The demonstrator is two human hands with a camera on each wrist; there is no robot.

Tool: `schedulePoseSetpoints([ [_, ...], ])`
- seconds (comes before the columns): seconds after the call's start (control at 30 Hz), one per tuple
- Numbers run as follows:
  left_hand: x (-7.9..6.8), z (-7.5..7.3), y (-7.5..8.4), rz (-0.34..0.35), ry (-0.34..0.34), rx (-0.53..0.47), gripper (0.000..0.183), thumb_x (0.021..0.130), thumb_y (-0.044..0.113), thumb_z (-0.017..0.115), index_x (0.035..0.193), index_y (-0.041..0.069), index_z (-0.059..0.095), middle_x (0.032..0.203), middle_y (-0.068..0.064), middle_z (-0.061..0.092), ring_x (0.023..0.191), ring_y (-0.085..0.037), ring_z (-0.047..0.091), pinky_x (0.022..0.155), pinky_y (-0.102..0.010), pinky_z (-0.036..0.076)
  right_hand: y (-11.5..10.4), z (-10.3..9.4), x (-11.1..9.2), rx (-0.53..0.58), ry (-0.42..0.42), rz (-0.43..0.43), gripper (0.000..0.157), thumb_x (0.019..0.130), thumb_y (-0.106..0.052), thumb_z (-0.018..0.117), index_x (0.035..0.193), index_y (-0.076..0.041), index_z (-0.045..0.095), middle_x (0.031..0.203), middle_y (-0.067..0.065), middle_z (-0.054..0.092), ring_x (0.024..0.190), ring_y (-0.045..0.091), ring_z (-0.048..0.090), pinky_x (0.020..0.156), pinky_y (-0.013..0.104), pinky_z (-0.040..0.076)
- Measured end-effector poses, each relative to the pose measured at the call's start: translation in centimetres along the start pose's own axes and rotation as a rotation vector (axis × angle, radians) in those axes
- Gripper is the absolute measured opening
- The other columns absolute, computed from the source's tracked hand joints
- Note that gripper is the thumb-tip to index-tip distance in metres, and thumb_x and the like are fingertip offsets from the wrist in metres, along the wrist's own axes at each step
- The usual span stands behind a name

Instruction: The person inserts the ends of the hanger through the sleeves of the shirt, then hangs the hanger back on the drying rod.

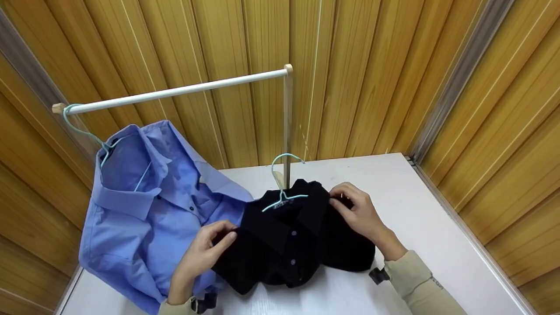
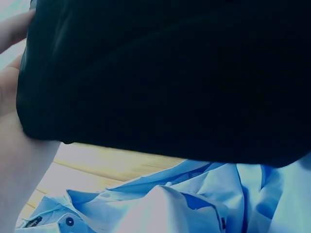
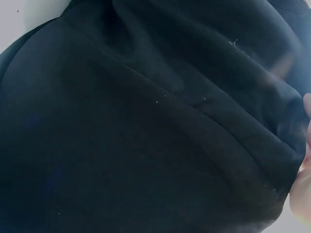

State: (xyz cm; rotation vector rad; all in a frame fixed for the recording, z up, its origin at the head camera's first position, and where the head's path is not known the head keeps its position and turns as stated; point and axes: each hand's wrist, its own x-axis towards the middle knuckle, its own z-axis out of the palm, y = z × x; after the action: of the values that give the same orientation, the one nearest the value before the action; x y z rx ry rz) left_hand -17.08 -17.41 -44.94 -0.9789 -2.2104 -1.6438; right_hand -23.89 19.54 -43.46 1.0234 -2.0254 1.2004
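A black shirt [image 1: 280,245] with a collar and pale buttons hangs on a light-blue wire hanger [image 1: 282,197], whose hook rises above the collar in the head view. My left hand [image 1: 202,250] pinches the shirt at its left shoulder. On the other side my right hand [image 1: 356,211] grips the right shoulder between thumb and fingers. Dark cloth [image 2: 160,82] fills most of the left wrist view, and the black fabric [image 3: 146,126] covers nearly all of the right wrist view, with fingertips showing at its edge.
A blue shirt [image 1: 131,236] hangs at the left from another light-blue hanger [image 1: 83,130], hooked over the left end of a white rail [image 1: 179,91]. The rail's upright post [image 1: 287,127] stands behind the black shirt. Wood-look panels surround the white table [image 1: 420,227].
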Motion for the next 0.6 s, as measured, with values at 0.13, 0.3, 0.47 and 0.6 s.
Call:
schedulePoseSetpoints([
  [0.13, -0.6, 0.0, -2.3, 0.034, 0.024, -0.014, 0.014, 0.093, -0.007, 0.056, 0.095, 0.005, 0.063, 0.079, -0.009, 0.059, 0.07, -0.018, 0.053, 0.064, -0.027, 0.045, 1.7, 0.2, -0.7, -0.01, -0.027, 0.035, 0.023, 0.08, 0.014, 0.069, 0.097, -0.001, 0.067, 0.094, 0.009, 0.066, 0.081, 0.022, 0.06, 0.075, 0.023, 0.046],
  [0.3, -1.1, -0.1, -2.5, -0.007, 0.06, -0.008, 0.014, 0.093, -0.005, 0.056, 0.097, 0.006, 0.064, 0.08, -0.008, 0.058, 0.07, -0.017, 0.053, 0.063, -0.028, 0.044, 4.5, 0.2, -2.0, -0.022, -0.074, 0.082, 0.024, 0.087, 0.003, 0.068, 0.106, -0.011, 0.068, 0.103, -0.003, 0.066, 0.095, 0.017, 0.062, 0.085, 0.023, 0.046],
  [0.47, -1.0, -0.5, -0.6, -0.049, 0.08, 0.004, 0.012, 0.093, -0.008, 0.055, 0.097, 0.0, 0.064, 0.084, -0.011, 0.061, 0.072, -0.017, 0.055, 0.063, -0.027, 0.046, 4.8, -0.4, -2.2, -0.04, -0.102, 0.133, 0.02, 0.091, -0.005, 0.066, 0.108, -0.014, 0.068, 0.106, -0.007, 0.065, 0.1, 0.014, 0.061, 0.089, 0.024, 0.044],
  [0.6, -1.1, -0.8, -0.2, -0.051, 0.086, -0.011, 0.013, 0.093, -0.009, 0.054, 0.097, -0.001, 0.064, 0.086, -0.012, 0.062, 0.075, -0.018, 0.057, 0.066, -0.026, 0.047, 5.1, -0.7, -2.4, -0.07, -0.103, 0.159, 0.019, 0.09, -0.005, 0.067, 0.108, -0.011, 0.068, 0.106, -0.005, 0.065, 0.098, 0.015, 0.061, 0.087, 0.024, 0.045],
])
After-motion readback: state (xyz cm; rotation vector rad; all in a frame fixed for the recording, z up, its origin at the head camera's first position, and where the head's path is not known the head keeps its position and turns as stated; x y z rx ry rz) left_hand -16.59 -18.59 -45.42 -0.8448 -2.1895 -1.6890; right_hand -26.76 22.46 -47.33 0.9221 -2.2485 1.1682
